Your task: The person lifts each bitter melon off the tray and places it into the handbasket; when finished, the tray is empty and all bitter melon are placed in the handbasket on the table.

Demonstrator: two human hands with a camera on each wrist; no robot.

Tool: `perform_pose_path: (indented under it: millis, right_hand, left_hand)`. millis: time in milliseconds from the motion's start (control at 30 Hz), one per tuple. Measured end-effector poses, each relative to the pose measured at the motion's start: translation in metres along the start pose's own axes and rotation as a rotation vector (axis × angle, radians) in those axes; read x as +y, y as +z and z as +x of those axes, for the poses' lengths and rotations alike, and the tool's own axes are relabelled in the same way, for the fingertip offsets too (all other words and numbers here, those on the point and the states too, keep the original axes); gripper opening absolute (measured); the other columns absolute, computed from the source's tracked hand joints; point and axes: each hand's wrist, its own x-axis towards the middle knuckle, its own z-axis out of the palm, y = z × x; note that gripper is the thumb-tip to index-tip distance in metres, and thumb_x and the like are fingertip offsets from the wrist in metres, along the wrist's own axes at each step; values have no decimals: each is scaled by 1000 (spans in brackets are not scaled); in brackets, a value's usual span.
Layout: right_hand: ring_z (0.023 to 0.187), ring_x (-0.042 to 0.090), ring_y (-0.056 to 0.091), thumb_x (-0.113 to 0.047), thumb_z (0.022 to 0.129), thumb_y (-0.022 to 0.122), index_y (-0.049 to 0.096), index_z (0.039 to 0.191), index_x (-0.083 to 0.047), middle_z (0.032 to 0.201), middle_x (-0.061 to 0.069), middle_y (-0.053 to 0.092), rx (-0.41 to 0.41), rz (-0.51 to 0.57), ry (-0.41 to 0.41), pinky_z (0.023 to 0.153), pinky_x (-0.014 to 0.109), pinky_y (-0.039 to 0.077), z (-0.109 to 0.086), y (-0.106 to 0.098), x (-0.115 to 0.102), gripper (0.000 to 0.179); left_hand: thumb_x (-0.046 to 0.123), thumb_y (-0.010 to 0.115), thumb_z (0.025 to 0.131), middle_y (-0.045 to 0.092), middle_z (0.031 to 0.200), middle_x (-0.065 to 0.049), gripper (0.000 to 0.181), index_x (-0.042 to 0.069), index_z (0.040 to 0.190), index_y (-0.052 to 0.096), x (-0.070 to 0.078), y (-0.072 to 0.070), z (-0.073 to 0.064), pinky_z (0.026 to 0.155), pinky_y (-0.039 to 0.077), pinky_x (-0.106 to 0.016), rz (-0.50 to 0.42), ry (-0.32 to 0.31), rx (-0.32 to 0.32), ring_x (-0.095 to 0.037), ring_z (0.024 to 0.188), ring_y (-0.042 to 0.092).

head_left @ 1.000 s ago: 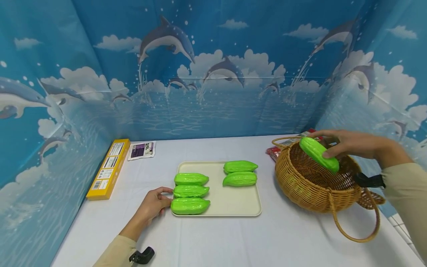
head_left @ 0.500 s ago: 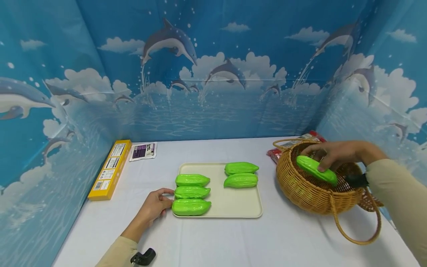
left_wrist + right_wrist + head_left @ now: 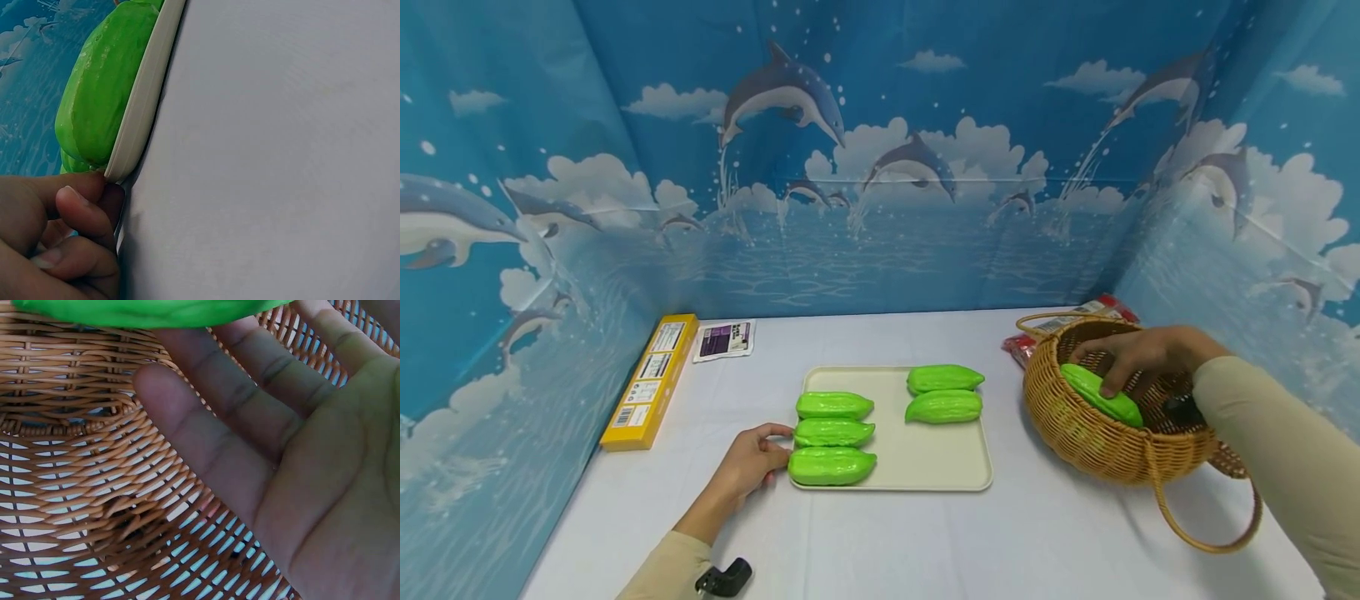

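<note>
In the head view my right hand holds a green bitter melon inside the wicker basket, its thumb across the near side. The right wrist view shows a strip of this melon at the fingertips, with the woven basket wall behind the hand. My left hand pinches the left edge of the cream tray, as the left wrist view shows at the tray rim. On the tray, several bitter melons lie in two groups: a left column and a right pair.
A yellow box and a small purple-and-white packet lie at the back left. Red packets sit behind the basket. One rope handle droops onto the white tablecloth in front. A dolphin-print curtain encloses the table.
My right hand has lowered the bitter melon from above the basket's opening down into it, shifting slightly left. The left hand has kept its hold on the tray edge.
</note>
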Motion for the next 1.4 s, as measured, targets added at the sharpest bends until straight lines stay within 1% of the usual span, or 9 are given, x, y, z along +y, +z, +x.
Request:
perform_pose_path:
  millis: [133,367,467,667,1000,1100,1233,1333,1400]
  right_hand:
    - [129,39,50,-20,91,77,26,159,-10,155,39,18,10,-17,17,93,48,54,4,6,3,85]
    - [97,25,58,-21,90,79,17,162,-9,158,39,9,22,-11,63,72,43,54,10,15,5,96]
    - [105,27,58,-21,88,80,13,163,-9,160,39,-3,25,-8,74,73,44,55,11,16,6,101]
    - [116,31,54,-22,87,81,12,162,-7,160,39,-8,28,-35,73,80,46,55,13,16,4,103]
    - [69,21,55,-12,88,76,2,163,-5,161,37,2,22,-13,76,71,42,53,19,23,0,106]
    - [68,21,54,-10,88,76,0,163,-5,162,36,3,17,-3,78,70,41,52,20,24,-1,107]
    - [69,21,54,-10,89,76,6,163,-6,145,33,41,-4,14,76,70,40,51,23,22,-2,102]
    - [82,24,59,-10,92,74,12,159,-3,128,26,55,-20,10,55,74,42,53,21,18,-5,92]
    - [96,28,62,-13,94,73,15,156,0,129,30,54,-9,-6,30,81,46,55,16,15,-9,86]
  left_hand:
    - [1,69,88,63,79,-8,38,4,126,67,-2,1,-1,46,39,-27,5,2,-3,-14,51,47]
    - [2,69,88,63,78,-8,38,5,125,67,-3,2,0,46,39,-27,11,10,-7,-14,51,48]
    - [1,69,88,63,77,-8,38,5,125,67,-2,1,-1,46,39,-28,10,12,-8,-14,51,48]
    - [1,70,88,61,76,-8,38,5,125,67,0,0,0,46,39,-28,18,11,-3,-14,51,48]
    - [0,71,88,61,76,-9,37,5,124,68,3,-1,1,46,39,-28,12,5,-1,-14,51,47]
    - [0,71,88,62,77,-9,37,6,124,68,2,-1,1,46,39,-28,13,5,2,-14,51,47]
    - [0,71,88,62,77,-9,37,5,124,68,1,-1,2,47,39,-28,11,3,4,-14,50,47]
    - [-1,72,88,62,78,-9,36,5,124,68,0,-2,2,47,40,-28,6,-1,2,-14,50,47]
    - [-1,72,88,62,78,-9,36,5,124,68,0,-2,2,47,40,-28,4,-2,1,-14,50,47]
